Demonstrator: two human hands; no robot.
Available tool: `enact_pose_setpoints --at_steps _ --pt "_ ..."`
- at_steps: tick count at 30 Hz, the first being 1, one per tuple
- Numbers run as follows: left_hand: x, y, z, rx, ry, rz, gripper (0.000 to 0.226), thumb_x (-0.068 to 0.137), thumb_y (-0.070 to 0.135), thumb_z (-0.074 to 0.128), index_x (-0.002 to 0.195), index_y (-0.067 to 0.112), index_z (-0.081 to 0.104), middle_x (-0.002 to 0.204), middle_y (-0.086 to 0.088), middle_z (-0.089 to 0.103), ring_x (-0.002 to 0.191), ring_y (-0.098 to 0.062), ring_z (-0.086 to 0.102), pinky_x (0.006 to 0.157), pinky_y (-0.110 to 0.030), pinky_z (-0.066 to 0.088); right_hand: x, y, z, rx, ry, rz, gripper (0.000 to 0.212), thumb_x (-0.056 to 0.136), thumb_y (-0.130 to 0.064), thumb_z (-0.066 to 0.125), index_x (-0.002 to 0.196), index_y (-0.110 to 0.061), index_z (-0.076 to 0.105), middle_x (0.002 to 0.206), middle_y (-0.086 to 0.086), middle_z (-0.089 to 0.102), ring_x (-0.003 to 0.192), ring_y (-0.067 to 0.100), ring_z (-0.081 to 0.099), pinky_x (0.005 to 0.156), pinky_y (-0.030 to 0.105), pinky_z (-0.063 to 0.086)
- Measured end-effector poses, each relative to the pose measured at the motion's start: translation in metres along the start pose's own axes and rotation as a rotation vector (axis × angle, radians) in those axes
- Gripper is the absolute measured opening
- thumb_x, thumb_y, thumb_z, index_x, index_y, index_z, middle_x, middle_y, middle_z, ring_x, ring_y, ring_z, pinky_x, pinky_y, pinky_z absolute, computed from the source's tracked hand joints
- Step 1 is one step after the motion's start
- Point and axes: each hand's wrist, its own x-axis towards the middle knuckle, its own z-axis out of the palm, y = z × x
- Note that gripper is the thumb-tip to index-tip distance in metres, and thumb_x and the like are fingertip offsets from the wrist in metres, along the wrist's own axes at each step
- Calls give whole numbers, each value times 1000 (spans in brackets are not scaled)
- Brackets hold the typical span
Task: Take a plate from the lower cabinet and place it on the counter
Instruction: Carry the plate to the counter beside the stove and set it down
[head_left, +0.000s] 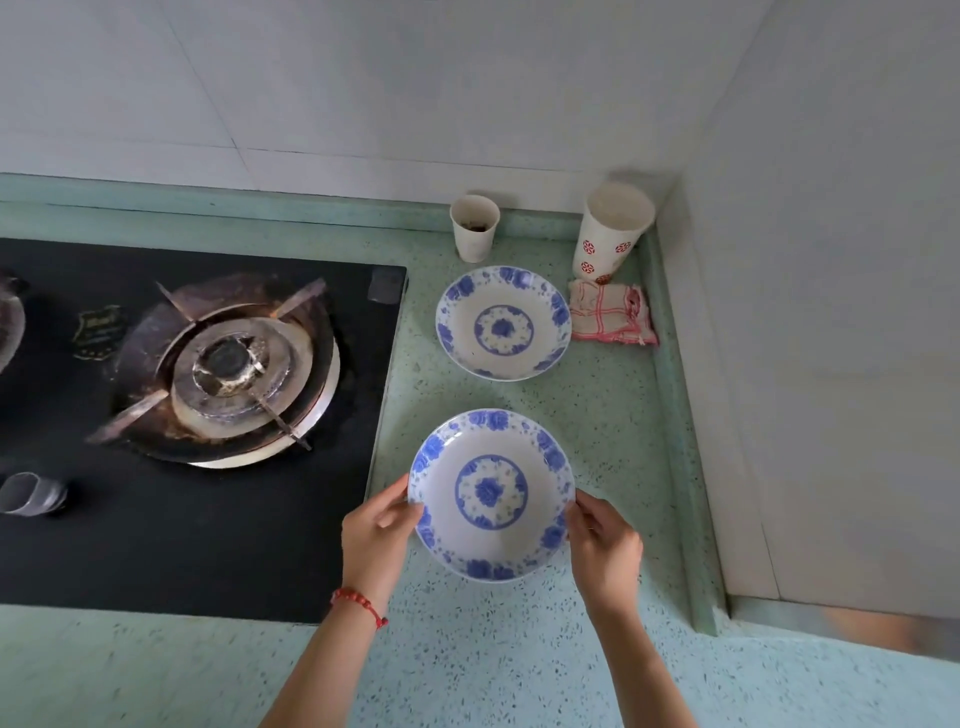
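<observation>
A white plate with blue flowers (491, 493) is over the speckled green counter (613, 415), just right of the stove. My left hand (376, 535) grips its left rim and my right hand (605, 551) grips its right rim. I cannot tell whether the plate rests on the counter or hovers a little above it. A second plate of the same pattern (503, 323) lies flat on the counter farther back. The lower cabinet is out of view.
A black gas stove (223, 364) with a worn burner fills the left. At the back stand a small paper cup (474, 227) and a taller patterned cup (613, 228). A red-checked cloth (612, 313) lies in the corner. White walls close the back and right.
</observation>
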Motion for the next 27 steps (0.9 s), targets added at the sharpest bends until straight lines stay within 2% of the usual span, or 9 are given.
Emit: enact_pose_setpoints --at_steps 5,10,14,17,20,24,26,27 --pt "7 -2 0 -31 -6 -12 39 79 -11 58 104 18 66 80 13 76 81 -9 70 66 -20 57 4 4 4 -1 3 15 21 81 -1 59 80 -17 72 63 -1 65 54 1 55 45 6 37" --pt "14 3 2 -25 -23 -4 46 79 -10 59 96 32 68 82 15 75 82 -8 70 68 -21 57 13 0 8 -5 14 30 20 82 -2 60 80 -19 71 66 -13 65 59 -4 59 49 6 42" --pt "23 4 6 -35 -18 -10 43 79 -10 59 101 25 68 83 14 75 85 -9 69 69 -22 57 22 -5 11 -21 -17 54 31 84 -8 57 73 -35 65 67 -10 66 60 6 60 54 23 47" --pt "26 6 7 -30 -21 -12 43 79 -10 59 99 27 68 84 14 75 85 -9 69 69 -22 57 25 -5 12 -30 -13 77 20 85 -9 57 86 -23 71 71 -8 66 66 9 63 57 23 48" --pt "26 6 6 -26 -24 -11 46 79 -9 59 94 33 69 83 16 75 84 -8 69 68 -21 57 25 -6 13 -26 -14 70 26 85 -9 57 80 -33 67 73 -2 67 68 14 64 60 28 52" --pt "26 6 7 -7 -27 0 43 79 -10 58 101 25 68 81 15 75 83 -8 70 68 -22 58 23 -7 12 -37 -24 76 21 86 -12 56 83 -30 67 76 -1 69 70 16 66 67 41 57" --pt "26 8 6 31 -22 10 40 78 -9 60 106 18 65 79 12 75 81 -6 69 72 -25 58 21 -6 12 -41 -21 74 15 87 -15 57 93 -23 68 75 -10 67 70 2 64 67 33 57" --pt "26 8 5 67 -20 36 38 78 -7 62 108 16 64 81 12 74 79 -4 69 74 -27 58 21 -5 12 -51 -13 58 17 87 -16 58 101 -16 66 75 -16 64 69 -6 61 66 22 55"
